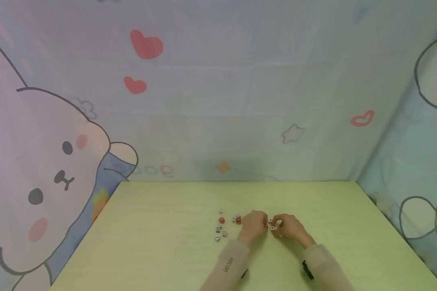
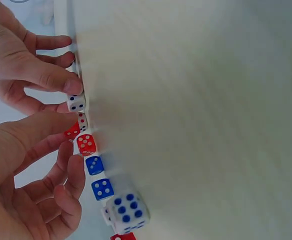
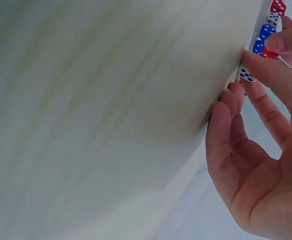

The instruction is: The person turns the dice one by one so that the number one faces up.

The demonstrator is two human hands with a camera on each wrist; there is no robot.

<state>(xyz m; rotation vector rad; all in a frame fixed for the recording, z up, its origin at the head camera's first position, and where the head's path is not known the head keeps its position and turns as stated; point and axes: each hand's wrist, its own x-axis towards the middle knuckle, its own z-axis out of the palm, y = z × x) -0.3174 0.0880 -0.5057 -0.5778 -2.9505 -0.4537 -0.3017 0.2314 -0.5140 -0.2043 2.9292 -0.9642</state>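
My left hand (image 1: 254, 224) pinches a red die (image 2: 72, 131) between thumb and forefinger, its other fingers loosely curled in the left wrist view. Just right of it, my right hand (image 1: 290, 227) grips a white die with dark dots (image 3: 246, 75) between thumb and forefinger. The two hands face each other, fingertips close together low over the table. Beside the red die in the left wrist view are a small white die (image 2: 83, 121) and another red die (image 2: 86, 144). Two blue dice, one of them nearer (image 2: 102, 189), and a large white die with blue dots (image 2: 128, 212) follow.
Left of my hands, a loose group of dice lies on the pale yellow-green table (image 1: 160, 242), including a red die (image 1: 221, 220) and a white die (image 1: 217, 239). Another red die (image 1: 238, 220) sits close by my left hand. A printed cloth (image 1: 240, 101) hangs behind the table.
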